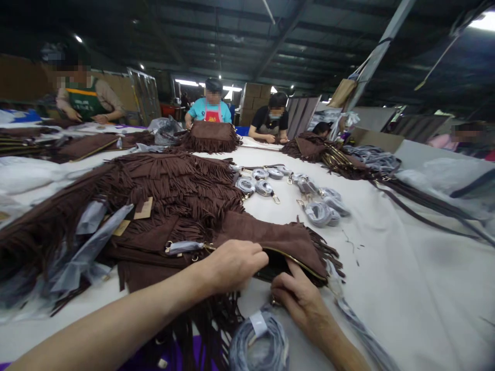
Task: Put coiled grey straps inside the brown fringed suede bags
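A brown fringed handbag (266,232) lies on the table in front of me, its brass zipper parted and its dark inside showing. My left hand (234,263) is closed on the near edge of the bag's mouth, with the fingers curled round it. At the right of the opening, my right hand (297,291) grips the edge, one finger reaching inside and the thumb below. A wrapped strap piece with gold clasps (185,247) lies beside my left wrist. Just below my right hand is a coiled, plastic-wrapped strap (259,340).
Stacked brown fringed bags (170,180) cover the table's left side. Several wrapped strap coils (319,211) with clasps lie beyond the open bag. More bags (320,152) and loose straps (421,201) are at the far right. Co-workers (211,108) stand across the table.
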Available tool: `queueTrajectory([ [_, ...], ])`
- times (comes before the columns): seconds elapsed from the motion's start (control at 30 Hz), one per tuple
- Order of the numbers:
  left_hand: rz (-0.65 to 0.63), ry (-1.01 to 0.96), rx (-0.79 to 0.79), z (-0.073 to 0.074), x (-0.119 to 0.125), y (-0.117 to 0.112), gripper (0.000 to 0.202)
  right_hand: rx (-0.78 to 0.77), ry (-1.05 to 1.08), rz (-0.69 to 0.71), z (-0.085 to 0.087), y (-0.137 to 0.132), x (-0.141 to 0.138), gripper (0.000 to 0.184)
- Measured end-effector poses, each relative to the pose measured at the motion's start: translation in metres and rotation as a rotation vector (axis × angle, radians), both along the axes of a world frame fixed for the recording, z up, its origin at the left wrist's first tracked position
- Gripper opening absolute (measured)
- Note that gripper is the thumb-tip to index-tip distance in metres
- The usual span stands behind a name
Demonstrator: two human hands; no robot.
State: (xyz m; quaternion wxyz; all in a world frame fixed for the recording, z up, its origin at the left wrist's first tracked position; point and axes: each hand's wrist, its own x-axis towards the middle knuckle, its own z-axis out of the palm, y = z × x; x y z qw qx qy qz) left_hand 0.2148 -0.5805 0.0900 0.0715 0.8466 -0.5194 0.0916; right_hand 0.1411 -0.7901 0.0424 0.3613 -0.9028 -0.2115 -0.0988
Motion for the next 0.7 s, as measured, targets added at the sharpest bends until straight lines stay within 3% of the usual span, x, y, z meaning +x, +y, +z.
queueTrajectory([
  [0.1, 0.006, 0.119, 0.118, -0.011, -0.001, -0.027, 0.015, 0.022, -0.038, -0.012, 0.002, -0.005, 0.0, 0.019],
  [0.2, 0.091, 0.184, 0.08, -0.02, 0.016, -0.048, 0.031, 0.035, 0.061, -0.14, -0.004, -0.019, 0.001, 0.019],
  [0.27, 0.144, 0.224, 0.042, -0.02, 0.032, -0.058, 0.043, 0.053, 0.171, -0.238, -0.01, -0.03, 0.003, 0.02],
  [0.4, 0.204, 0.296, 0.1, -0.013, 0.054, -0.07, 0.046, 0.089, 0.254, -0.301, -0.018, -0.043, 0.004, 0.022],
  [0.53, 0.115, 0.351, 0.107, -0.016, 0.059, -0.07, 0.057, 0.096, 0.237, -0.315, -0.017, -0.041, 0.003, 0.022],
  [0.7, -0.079, 0.324, -0.048, -0.041, 0.055, -0.074, 0.06, 0.198, 0.307, -0.347, -0.018, -0.042, 0.001, 0.024],
])
